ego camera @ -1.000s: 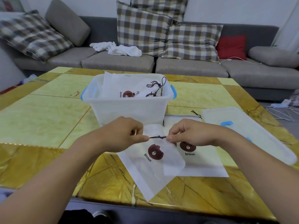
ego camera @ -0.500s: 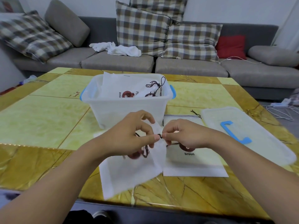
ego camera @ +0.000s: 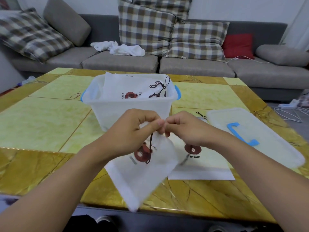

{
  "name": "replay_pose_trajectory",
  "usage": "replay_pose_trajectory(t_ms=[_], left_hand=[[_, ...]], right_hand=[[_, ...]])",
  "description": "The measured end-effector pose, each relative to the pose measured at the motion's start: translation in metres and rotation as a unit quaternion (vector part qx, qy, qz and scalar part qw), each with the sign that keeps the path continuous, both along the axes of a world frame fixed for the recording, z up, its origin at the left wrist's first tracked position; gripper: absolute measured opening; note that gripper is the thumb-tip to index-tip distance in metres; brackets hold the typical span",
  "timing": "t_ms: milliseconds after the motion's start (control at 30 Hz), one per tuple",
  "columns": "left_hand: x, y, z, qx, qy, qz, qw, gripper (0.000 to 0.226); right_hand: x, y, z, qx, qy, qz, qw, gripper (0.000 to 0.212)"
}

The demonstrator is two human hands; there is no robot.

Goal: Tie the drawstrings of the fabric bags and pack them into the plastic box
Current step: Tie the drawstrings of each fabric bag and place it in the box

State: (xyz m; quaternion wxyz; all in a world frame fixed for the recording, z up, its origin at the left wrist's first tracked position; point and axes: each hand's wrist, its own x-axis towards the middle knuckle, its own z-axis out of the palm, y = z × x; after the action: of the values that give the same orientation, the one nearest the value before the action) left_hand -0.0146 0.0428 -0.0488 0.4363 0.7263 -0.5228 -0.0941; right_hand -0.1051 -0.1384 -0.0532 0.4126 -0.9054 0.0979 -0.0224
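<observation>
A white fabric bag (ego camera: pixel 145 174) with a brown bear print hangs tilted above the table's near edge. My left hand (ego camera: pixel 132 133) and my right hand (ego camera: pixel 185 129) meet fingertip to fingertip at its top, both pinching its dark drawstring (ego camera: pixel 151 143), which dangles down over the print. A second white bag (ego camera: pixel 204 163) printed "broun" lies flat on the table under my right hand. Behind my hands stands the clear plastic box (ego camera: pixel 128 108) with blue handles; tied bags (ego camera: pixel 140 89) with dark cords sit inside it.
The box's clear lid (ego camera: pixel 254 136) with a blue handle lies on the right of the yellow marbled table (ego camera: pixel 43 118). A loose dark cord (ego camera: pixel 202 115) rests beside the lid. A grey sofa (ego camera: pixel 197 67) with checked cushions runs behind the table.
My hands have come together and risen, lifting the bag off the table. The stretched drawstring now hangs slack, and the bag has swung and tilted below my fingers.
</observation>
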Motion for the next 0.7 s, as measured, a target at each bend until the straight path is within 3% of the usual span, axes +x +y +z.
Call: replay_pose_trajectory(t_ms=[100,233,333,400,533,700], left_hand=[[0.004,-0.003,-0.001,-0.045,0.019,0.055,0.997,0.029],[0.006,-0.005,-0.005,-0.021,0.09,0.055,0.994,0.026],[0.004,-0.007,-0.005,-0.015,0.115,0.058,0.992,0.027],[0.003,-0.009,-0.004,-0.026,0.123,0.072,0.989,0.028],[0.004,-0.009,-0.004,-0.034,0.157,0.092,0.983,0.031],[0.003,-0.009,0.0,-0.026,0.205,0.079,0.975,0.028]], right_hand=[[0.0,-0.003,0.009,0.017,-0.055,-0.019,0.998,0.027],[-0.001,0.0,0.012,0.086,-0.082,-0.015,0.993,0.005],[-0.003,0.004,0.014,0.126,-0.09,0.023,0.988,0.022],[-0.002,0.007,0.015,0.1,-0.115,0.026,0.988,0.026],[-0.001,0.009,0.014,0.065,-0.178,0.011,0.982,0.017],[-0.002,0.006,0.015,0.101,-0.195,-0.007,0.976,0.007]])
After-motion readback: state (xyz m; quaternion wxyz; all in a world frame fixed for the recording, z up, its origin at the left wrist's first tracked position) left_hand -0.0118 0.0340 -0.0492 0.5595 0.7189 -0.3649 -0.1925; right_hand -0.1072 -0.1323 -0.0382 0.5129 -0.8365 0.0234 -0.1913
